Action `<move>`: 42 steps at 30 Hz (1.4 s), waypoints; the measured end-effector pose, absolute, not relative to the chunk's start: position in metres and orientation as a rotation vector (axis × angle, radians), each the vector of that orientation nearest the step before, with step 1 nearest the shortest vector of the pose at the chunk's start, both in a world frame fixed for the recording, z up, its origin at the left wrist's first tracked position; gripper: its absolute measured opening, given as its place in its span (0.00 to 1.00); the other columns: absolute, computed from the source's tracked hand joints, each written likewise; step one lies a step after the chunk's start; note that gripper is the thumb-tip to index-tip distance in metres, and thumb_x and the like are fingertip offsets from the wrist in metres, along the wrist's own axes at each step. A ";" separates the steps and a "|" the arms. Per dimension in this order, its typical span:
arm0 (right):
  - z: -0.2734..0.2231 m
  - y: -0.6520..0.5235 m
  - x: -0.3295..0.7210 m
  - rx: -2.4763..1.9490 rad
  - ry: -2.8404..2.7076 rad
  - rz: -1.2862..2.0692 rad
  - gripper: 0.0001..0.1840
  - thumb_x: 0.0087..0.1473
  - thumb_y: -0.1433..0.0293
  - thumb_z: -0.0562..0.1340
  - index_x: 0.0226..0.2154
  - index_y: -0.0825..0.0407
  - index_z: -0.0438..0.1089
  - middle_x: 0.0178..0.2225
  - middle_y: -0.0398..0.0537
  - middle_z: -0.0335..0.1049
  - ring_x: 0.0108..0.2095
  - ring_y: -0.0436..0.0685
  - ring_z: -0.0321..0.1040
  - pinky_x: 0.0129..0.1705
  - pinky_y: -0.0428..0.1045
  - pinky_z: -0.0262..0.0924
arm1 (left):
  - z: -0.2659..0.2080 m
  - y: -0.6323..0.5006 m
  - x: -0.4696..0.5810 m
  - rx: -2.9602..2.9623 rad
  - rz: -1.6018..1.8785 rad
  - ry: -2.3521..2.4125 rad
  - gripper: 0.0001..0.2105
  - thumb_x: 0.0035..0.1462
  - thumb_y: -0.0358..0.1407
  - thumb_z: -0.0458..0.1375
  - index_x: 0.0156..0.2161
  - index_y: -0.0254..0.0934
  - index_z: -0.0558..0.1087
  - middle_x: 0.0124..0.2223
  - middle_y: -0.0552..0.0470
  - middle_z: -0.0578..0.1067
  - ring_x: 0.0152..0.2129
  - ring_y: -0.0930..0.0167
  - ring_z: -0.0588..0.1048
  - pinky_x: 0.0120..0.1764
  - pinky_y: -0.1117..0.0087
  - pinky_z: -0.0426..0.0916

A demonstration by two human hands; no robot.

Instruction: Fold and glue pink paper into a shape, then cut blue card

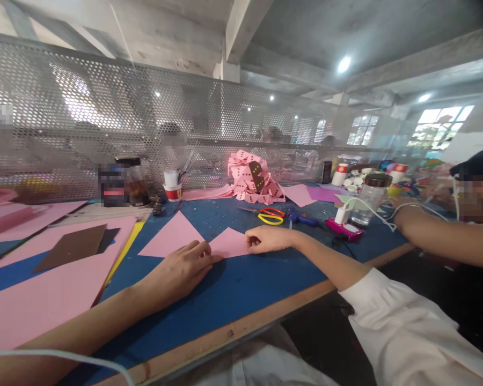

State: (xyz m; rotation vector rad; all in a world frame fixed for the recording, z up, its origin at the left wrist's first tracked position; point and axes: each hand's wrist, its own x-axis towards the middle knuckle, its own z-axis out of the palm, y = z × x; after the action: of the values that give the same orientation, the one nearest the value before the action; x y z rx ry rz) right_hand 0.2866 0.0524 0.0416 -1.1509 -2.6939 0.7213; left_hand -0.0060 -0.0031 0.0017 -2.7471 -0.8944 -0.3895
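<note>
The room is a broad concrete hall with ceiling beams and lit lamps, and a perforated metal screen runs behind the table, whose blue top has a pale wooden front edge and is sprinkled with small scraps. Large pink sheets spread over its left side, and another person's arm reaches in from the right. At the back stands a crumpled pink paper form with dark dots. The left hand rests with fingers bent, its tips at the near left corner of a small pink paper piece; the right hand has fingers curled narrowly at that piece's right end. Whether either hand pinches it or only presses is hard to tell. The piece lies flat between them, just beside a pink triangle. It should be very light, fairly crisp, quick to crease and apt to slide, so it is best taken by opposite corners with a light pinch. Beyond the right hand lie a blue glue gun and scissors.
</note>
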 end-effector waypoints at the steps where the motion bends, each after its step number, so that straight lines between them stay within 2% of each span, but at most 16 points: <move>1: 0.042 0.052 0.289 -1.153 -2.700 0.731 0.04 0.51 0.74 0.65 0.33 0.55 0.73 0.30 0.43 0.72 0.30 0.50 0.66 0.32 0.44 0.56 | 0.001 -0.003 -0.006 -2.749 -0.392 -0.895 0.18 0.71 0.31 0.46 0.61 0.44 0.69 0.45 0.46 0.71 0.40 0.65 0.73 0.42 0.62 0.72; 8: 0.043 0.055 0.305 -1.187 -2.701 0.819 0.03 0.53 0.75 0.64 0.34 0.55 0.71 0.30 0.42 0.70 0.30 0.50 0.66 0.31 0.44 0.57 | -0.001 -0.002 -0.008 -2.759 -0.428 -0.892 0.20 0.71 0.30 0.47 0.63 0.47 0.67 0.46 0.46 0.71 0.41 0.65 0.72 0.43 0.63 0.72; 18: 0.047 0.053 0.325 -1.270 -2.666 0.781 0.03 0.50 0.75 0.64 0.32 0.55 0.71 0.29 0.42 0.71 0.30 0.51 0.67 0.30 0.44 0.57 | 0.001 -0.003 -0.007 -2.754 -0.460 -0.886 0.19 0.70 0.29 0.47 0.60 0.45 0.70 0.45 0.46 0.72 0.40 0.65 0.73 0.43 0.64 0.72; 23: 0.039 0.049 0.299 -1.208 -2.636 0.698 0.04 0.52 0.74 0.63 0.34 0.54 0.73 0.32 0.44 0.74 0.32 0.51 0.69 0.32 0.44 0.57 | 0.001 -0.003 -0.007 -2.728 -0.458 -0.859 0.19 0.71 0.30 0.47 0.61 0.46 0.69 0.44 0.46 0.72 0.39 0.67 0.72 0.42 0.66 0.71; 27: 0.035 0.049 0.275 -1.168 -2.657 0.665 0.05 0.51 0.74 0.64 0.34 0.54 0.73 0.32 0.45 0.75 0.31 0.52 0.69 0.33 0.44 0.56 | -0.002 -0.002 -0.007 -2.739 -0.417 -0.897 0.18 0.71 0.31 0.47 0.61 0.45 0.69 0.45 0.46 0.71 0.40 0.65 0.72 0.43 0.64 0.71; 34: 0.041 0.047 0.253 -1.132 -2.690 0.656 0.04 0.51 0.73 0.64 0.33 0.54 0.73 0.30 0.43 0.74 0.30 0.51 0.68 0.32 0.44 0.55 | -0.001 -0.003 -0.007 -2.730 -0.418 -0.887 0.15 0.71 0.31 0.47 0.56 0.41 0.72 0.46 0.45 0.71 0.41 0.65 0.72 0.43 0.63 0.71; 42: 0.025 0.046 0.246 -1.093 -2.608 0.578 0.05 0.54 0.70 0.65 0.36 0.53 0.73 0.31 0.44 0.74 0.31 0.51 0.68 0.32 0.44 0.54 | 0.002 -0.006 -0.004 -2.748 -0.455 -0.914 0.15 0.70 0.30 0.49 0.56 0.42 0.73 0.45 0.46 0.73 0.42 0.65 0.73 0.45 0.63 0.71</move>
State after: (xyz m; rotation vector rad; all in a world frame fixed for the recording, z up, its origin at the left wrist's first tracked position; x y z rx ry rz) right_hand 0.2458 0.0460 0.0254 -1.0925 -2.6082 0.5779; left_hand -0.0045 -0.0056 0.0023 -2.7476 -0.9135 -0.4550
